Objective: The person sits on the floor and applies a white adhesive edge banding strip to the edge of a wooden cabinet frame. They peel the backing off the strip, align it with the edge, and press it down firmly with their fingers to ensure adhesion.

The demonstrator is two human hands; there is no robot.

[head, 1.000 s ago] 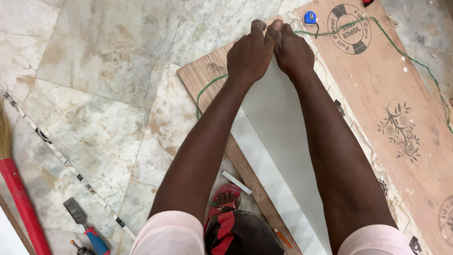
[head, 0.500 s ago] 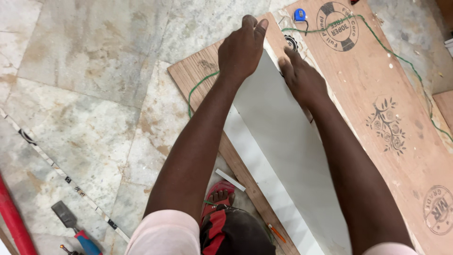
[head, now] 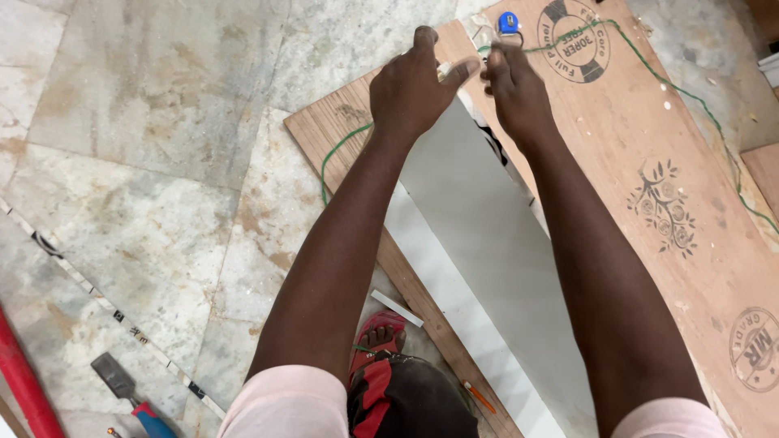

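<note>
While both arms reach out over the white laminate strip point(head: 479, 235), the left hand point(head: 410, 89) pinches a small pale piece between thumb and fingers point(head: 458, 71); the right hand point(head: 515, 89), just beside it, curls loosely—whether it grips the green string point(head: 649, 61) cannot be told. Steady, even tension would serve best.
</note>
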